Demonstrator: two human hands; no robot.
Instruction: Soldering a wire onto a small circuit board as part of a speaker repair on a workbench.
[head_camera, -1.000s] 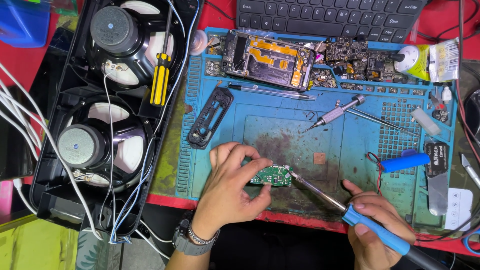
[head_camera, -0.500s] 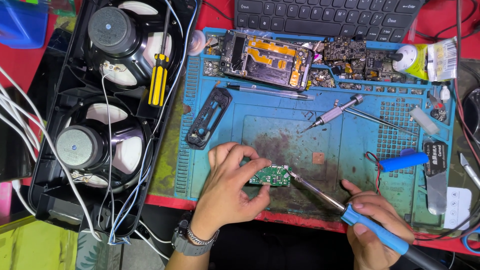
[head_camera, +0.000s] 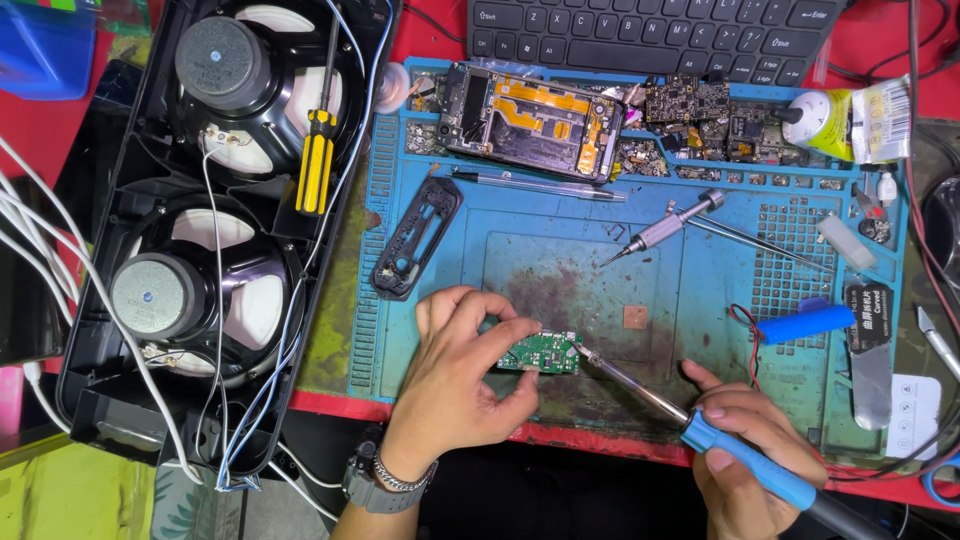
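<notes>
Speaker housing (head_camera: 150, 420): a black case with two round speaker cones is laid along the left side of the scene, its long axis running near to far; white and blue wires are trailed over it.
Screwdriver (head_camera: 317, 160): a yellow-and-black handle is rested on the housing's right rim, pointed away from the person.
Black frame (head_camera: 417, 238): a slotted plastic piece is laid on the mat's left part, tilted, just beyond the left hand.
Work mat (head_camera: 700, 300): a blue mat is spread on the red table; its stained middle is left open between the hands and the far tray row.
Left hand (head_camera: 455, 385): it is brought in from the near edge, wrist bent, watch worn; thumb and fingers are closed on the board's left end.
Circuit board (head_camera: 541, 352): a small green board is held just above the mat's near middle, long axis left to right, its free end pointed right.
Soldering iron (head_camera: 690, 425): its shaft is slanted from lower right up to the left, tip touching the board's right end.
Right hand (head_camera: 755, 450): it is wrapped around the iron's blue grip at the mat's near edge.
Blue cylinder (head_camera: 805, 323): it is laid right of the hands, with thin wires attached.
</notes>
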